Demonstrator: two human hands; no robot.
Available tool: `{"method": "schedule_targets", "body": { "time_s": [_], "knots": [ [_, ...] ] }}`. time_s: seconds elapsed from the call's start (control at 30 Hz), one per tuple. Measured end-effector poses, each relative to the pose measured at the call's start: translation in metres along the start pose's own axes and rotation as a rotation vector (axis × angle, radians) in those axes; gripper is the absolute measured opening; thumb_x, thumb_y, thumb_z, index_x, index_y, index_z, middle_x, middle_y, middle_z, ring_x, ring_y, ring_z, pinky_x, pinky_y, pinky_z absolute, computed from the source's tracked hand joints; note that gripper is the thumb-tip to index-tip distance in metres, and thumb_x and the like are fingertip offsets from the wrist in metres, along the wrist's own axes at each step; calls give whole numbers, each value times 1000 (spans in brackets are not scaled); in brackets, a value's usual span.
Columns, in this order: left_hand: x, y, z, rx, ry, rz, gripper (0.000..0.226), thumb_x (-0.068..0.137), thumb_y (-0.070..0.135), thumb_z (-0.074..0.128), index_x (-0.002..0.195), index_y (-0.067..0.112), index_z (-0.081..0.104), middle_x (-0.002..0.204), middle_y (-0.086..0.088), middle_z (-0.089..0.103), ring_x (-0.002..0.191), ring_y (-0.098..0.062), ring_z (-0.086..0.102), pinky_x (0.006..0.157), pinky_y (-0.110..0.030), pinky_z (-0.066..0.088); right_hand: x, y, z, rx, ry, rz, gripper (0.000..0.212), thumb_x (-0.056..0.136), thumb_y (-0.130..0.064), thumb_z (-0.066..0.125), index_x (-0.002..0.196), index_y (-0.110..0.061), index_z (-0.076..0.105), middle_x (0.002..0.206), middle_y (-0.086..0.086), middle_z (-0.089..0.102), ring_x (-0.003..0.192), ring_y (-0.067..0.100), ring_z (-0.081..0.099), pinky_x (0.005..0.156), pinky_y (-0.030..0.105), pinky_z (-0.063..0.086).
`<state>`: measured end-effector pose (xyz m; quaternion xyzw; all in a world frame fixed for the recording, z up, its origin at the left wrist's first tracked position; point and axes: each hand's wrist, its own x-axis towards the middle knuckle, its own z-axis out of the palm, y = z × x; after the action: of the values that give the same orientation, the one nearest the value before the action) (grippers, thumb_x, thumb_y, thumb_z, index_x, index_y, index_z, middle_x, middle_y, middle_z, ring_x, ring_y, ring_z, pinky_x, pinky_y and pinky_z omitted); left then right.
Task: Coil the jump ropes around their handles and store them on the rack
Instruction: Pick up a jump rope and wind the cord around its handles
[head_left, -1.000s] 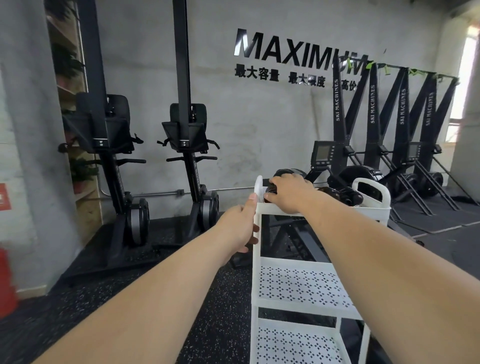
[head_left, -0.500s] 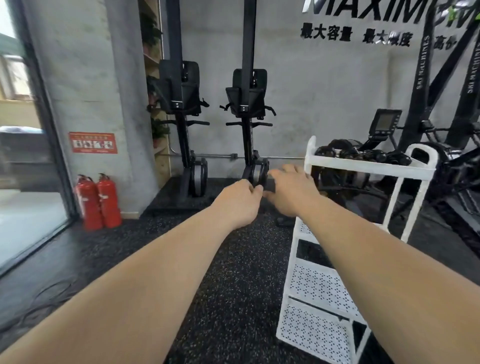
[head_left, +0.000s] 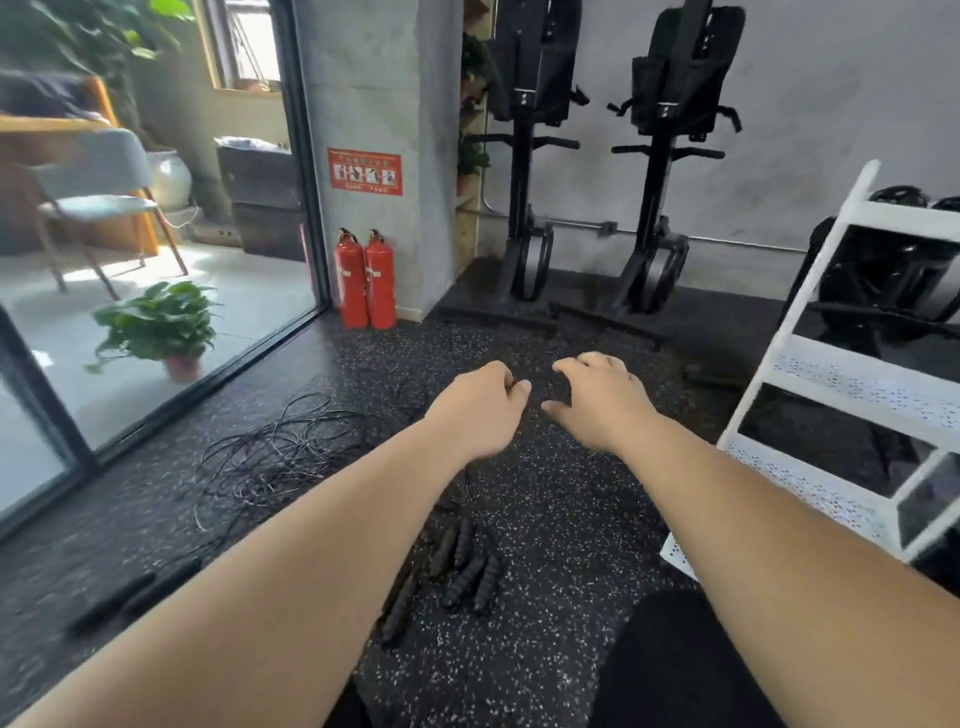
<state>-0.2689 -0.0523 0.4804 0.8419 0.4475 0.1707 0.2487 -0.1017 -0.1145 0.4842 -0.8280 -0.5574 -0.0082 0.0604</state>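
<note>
A tangle of thin black jump ropes (head_left: 275, 447) lies on the speckled rubber floor, left of my arms. Several black ribbed handles (head_left: 462, 566) lie on the floor between my forearms, and two smooth black handles (head_left: 135, 592) lie further left. The white rack (head_left: 841, 374) stands at the right, with dark coiled bundles (head_left: 898, 195) on its top shelf. My left hand (head_left: 478, 410) hovers above the floor with loosely curled fingers and holds nothing. Beside it my right hand (head_left: 597, 400) is also empty, its fingers bent and spread.
Two red fire extinguishers (head_left: 366, 280) stand at the grey pillar. Two black exercise machines (head_left: 597, 182) stand against the back wall. A glass partition (head_left: 156, 338) runs along the left, with a potted plant (head_left: 156, 327) and a chair (head_left: 93, 197) behind it.
My view has swung left and down from the rack to the floor. Both hands have come away from the rack's top shelf and now hover empty over the floor.
</note>
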Motion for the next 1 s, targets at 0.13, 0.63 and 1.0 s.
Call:
{"method": "schedule_targets", "body": {
  "time_s": [0.13, 0.63, 1.0],
  "knots": [
    [-11, -52, 6, -15, -12, -44, 43, 109, 54, 44, 134, 22, 59, 120, -4, 71, 98, -26, 67, 92, -46, 57, -8, -31, 35, 47, -56, -13, 67, 102, -56, 59, 160, -30, 38, 167, 7, 34, 153, 33, 30, 120, 54, 37],
    [12, -179, 120, -77, -270, -201, 42, 111, 43, 50, 145, 20, 55, 130, -2, 68, 107, -25, 67, 96, -40, 55, 16, -27, 206, 116, -421, -7, 64, 104, -52, 60, 160, -31, 38, 162, 3, 36, 144, 29, 39, 111, 50, 47],
    [85, -277, 237, -9, -457, -430, 43, 110, 42, 51, 145, 18, 55, 138, -7, 66, 120, -32, 64, 101, -41, 53, 72, -8, 357, 89, -741, 53, 61, 104, -49, 61, 157, -28, 40, 150, 6, 43, 131, 32, 57, 108, 47, 52]
  ]
}}
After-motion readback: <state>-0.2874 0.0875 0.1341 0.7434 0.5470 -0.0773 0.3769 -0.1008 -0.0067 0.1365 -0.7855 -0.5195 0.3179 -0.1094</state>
